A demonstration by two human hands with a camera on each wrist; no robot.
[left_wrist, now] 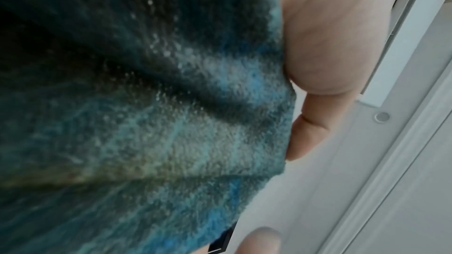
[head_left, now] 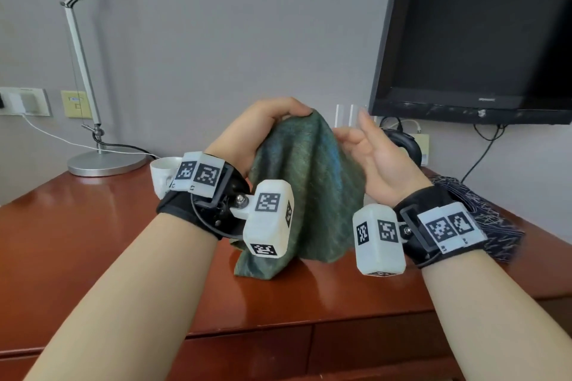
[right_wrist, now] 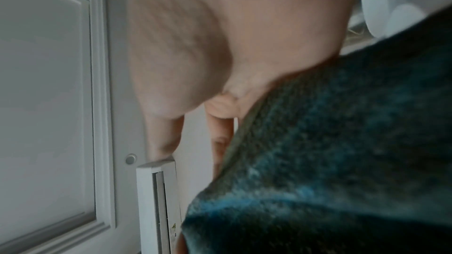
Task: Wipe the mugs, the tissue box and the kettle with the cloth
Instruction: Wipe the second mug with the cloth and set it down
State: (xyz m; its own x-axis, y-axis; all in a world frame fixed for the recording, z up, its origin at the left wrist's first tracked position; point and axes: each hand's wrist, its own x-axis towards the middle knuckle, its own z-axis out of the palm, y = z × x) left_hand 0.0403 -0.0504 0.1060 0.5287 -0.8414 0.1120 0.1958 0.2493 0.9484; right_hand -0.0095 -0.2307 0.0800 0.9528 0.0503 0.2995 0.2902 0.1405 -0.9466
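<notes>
In the head view my left hand [head_left: 294, 110] pinches the top of a dark green cloth [head_left: 309, 189] and holds it up, so it drapes down onto the desk. The left wrist view shows the cloth [left_wrist: 146, 123] close up beside my fingers [left_wrist: 318, 45]. My right hand [head_left: 356, 136] is open to the right of the cloth, its thumb at the cloth's edge; in the right wrist view the cloth [right_wrist: 342, 142] lies against that hand. A white mug [head_left: 162, 175] stands behind my left wrist. The black kettle [head_left: 407, 144] is mostly hidden behind my right hand. The dark patterned tissue box [head_left: 486, 219] sits to the right.
The red-brown wooden desk [head_left: 93, 241] has drawers below its front edge. A desk lamp with a round metal base [head_left: 105, 162] stands at the back left. A black TV [head_left: 476, 34] hangs on the wall at the right, with cables below it.
</notes>
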